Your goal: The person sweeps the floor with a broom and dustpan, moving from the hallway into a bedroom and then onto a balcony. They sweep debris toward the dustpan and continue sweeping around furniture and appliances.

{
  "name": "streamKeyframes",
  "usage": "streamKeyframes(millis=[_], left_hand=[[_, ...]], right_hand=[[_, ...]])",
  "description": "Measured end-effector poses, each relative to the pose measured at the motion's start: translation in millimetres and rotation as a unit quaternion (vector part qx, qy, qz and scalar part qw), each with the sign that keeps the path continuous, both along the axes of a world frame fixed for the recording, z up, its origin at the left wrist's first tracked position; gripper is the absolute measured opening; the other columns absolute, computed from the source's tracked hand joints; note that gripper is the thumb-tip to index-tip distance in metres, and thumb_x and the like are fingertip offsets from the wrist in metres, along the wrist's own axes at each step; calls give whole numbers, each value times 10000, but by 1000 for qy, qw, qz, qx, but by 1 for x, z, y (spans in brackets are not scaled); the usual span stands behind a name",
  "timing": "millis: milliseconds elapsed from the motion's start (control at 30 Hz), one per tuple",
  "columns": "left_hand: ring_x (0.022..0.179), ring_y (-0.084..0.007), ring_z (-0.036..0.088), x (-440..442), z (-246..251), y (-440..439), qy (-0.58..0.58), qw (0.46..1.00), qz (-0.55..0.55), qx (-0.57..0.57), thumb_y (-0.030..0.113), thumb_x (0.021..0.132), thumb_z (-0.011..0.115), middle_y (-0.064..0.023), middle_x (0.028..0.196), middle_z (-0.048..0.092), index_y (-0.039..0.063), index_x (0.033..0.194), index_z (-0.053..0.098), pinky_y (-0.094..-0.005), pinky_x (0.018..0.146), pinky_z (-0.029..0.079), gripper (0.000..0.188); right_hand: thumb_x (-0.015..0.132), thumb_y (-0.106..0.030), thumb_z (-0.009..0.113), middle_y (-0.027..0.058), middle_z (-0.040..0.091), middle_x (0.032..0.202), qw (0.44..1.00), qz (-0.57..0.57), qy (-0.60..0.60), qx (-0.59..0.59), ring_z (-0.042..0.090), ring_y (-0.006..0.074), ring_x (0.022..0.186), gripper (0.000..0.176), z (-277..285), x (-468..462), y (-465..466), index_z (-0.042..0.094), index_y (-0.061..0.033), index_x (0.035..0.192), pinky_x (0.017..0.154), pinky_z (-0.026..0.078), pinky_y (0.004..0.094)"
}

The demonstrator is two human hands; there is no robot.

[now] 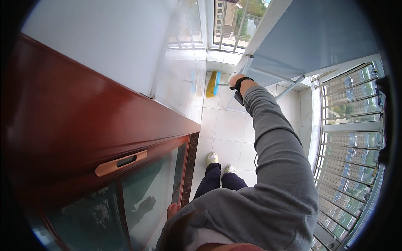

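My right hand (237, 81), with a black band on its wrist, reaches far forward and is closed around the handle of a broom. The broom's blue head with yellow bristles (213, 84) is near the tiled floor (229, 125), beside the glossy white tiled wall on the left. Most of the broom's handle is hidden by my hand and arm. My left hand (173, 209) is low by my waist, next to the red-framed glass door; only part of it shows, and its fingers cannot be made out clearly.
A folding table or rack with a grey-blue panel (314, 34) and white metal legs stands at the upper right. Barred windows (348, 150) run along the right side. A red wooden sliding door (78, 103) is on the left, with a dark stone threshold (190, 163) beneath.
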State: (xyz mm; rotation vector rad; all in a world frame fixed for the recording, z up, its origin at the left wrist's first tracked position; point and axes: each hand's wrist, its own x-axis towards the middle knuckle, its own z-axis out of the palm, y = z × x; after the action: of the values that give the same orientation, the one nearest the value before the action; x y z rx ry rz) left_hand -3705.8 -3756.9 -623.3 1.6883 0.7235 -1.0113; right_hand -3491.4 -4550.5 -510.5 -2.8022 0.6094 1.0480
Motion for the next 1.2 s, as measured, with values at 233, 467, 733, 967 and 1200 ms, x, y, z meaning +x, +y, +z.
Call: streamKeyframes(millis=[233, 467, 733, 967, 1200], left_hand=[[818, -193, 631, -20, -44, 17, -2, 1000, -14, 20, 269, 917, 577, -108, 953, 646, 15, 1098, 531, -320, 746, 526, 316], [756, -136, 606, 30, 14, -61, 1, 999, -19, -27, 267, 932, 562, -82, 915, 630, 40, 1092, 519, -272, 655, 508, 281], [703, -125, 585, 46, 45, -61, 12, 998, -55, -31, 271, 934, 562, -57, 849, 608, 58, 1086, 515, -251, 578, 473, 266], [727, -142, 593, 28, -10, -42, 39, 999, 0, -36, 293, 930, 566, -64, 896, 619, 55, 1088, 514, -263, 614, 487, 290], [762, -137, 598, 49, 15, -61, 11, 996, -85, -33, 280, 933, 563, -58, 913, 620, 60, 1097, 521, -267, 651, 497, 278]], right_hand=[[736, -74, 428, 118, 617, 825, 976, -93, 114, 163, 570, 205, 630, 300, 47, -45, -8, 586, -5, 982, 552, 422, 374], [775, -84, 481, 170, 656, 964, 994, -29, -37, 103, 634, 341, 904, 266, 100, -67, 1, 642, -18, 976, 737, 494, 431], [705, -96, 527, 125, 645, 1002, 984, -122, 32, 128, 618, 251, 857, 557, -21, -14, -45, 540, -87, 1261, 703, 475, 397], [882, -194, 465, 79, 611, 782, 959, -198, 65, 194, 555, 159, 614, 470, 82, -101, -32, 467, -120, 1346, 550, 462, 319], [794, -168, 493, 101, 669, 898, 994, 43, -60, 80, 633, 261, 766, 408, 72, -39, -25, 597, -99, 1182, 678, 485, 393]])
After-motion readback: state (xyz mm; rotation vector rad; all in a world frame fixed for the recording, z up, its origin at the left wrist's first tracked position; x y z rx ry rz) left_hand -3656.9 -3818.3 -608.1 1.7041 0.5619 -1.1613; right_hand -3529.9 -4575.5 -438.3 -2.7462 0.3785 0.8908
